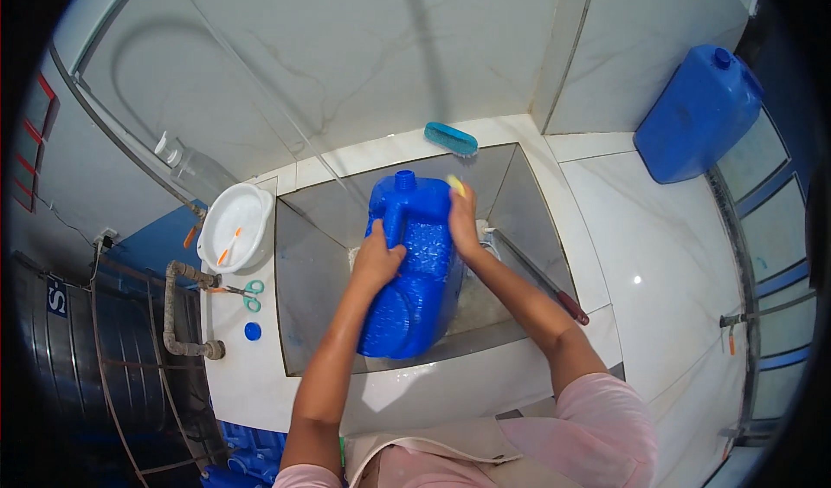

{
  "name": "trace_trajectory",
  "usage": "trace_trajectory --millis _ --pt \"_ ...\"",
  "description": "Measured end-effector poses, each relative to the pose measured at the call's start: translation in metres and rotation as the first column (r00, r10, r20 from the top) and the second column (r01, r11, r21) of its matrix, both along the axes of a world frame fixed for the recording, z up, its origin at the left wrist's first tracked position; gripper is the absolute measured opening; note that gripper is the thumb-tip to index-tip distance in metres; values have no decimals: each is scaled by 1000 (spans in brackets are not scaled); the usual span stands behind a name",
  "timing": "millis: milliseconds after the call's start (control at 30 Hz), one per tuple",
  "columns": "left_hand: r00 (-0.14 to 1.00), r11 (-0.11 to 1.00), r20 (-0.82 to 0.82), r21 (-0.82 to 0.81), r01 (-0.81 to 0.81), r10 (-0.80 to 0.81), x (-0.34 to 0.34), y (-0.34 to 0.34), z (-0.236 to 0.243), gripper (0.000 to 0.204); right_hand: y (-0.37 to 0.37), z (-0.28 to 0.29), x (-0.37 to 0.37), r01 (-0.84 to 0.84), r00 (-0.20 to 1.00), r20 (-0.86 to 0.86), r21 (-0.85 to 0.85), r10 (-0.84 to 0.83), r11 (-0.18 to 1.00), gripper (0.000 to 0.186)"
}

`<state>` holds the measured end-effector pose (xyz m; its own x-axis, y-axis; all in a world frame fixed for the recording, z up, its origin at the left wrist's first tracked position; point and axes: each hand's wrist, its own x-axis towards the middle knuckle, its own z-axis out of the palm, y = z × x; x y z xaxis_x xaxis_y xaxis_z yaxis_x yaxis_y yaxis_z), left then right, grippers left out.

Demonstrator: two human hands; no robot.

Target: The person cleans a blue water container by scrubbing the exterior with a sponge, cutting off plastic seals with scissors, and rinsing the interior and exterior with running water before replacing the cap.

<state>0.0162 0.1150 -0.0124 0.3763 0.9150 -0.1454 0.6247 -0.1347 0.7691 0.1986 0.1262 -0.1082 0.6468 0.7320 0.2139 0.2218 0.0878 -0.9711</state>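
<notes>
A wet blue plastic jerrycan [415, 297] with a capped spout is held over the grey sink basin [519, 306]. My left hand [375, 258] grips it at the handle on its left side. My right hand [463, 224] presses a yellow sponge [456, 183] against the upper right side of the can. A thin clear stream of water runs down into the basin just left of the can. A rod with a dark red handle [571, 306] leans across the basin's right side.
A teal brush [450, 139] lies on the back ledge. On the left ledge are a white bowl [234, 224], a pump bottle [195, 168], scissors [253, 296], a blue cap [253, 330] and pipes [173, 315]. Another blue jerrycan [692, 116] stands at the back right.
</notes>
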Motion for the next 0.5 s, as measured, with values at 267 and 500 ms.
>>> trace_trajectory --millis 267,500 --pt "999 1000 40 16 -10 10 -27 -18 2 43 -10 54 -8 -180 791 564 -156 237 971 22" --pt "983 958 -54 220 181 -173 -74 -30 -15 44 36 60 -13 -845 527 -89 -156 845 511 33"
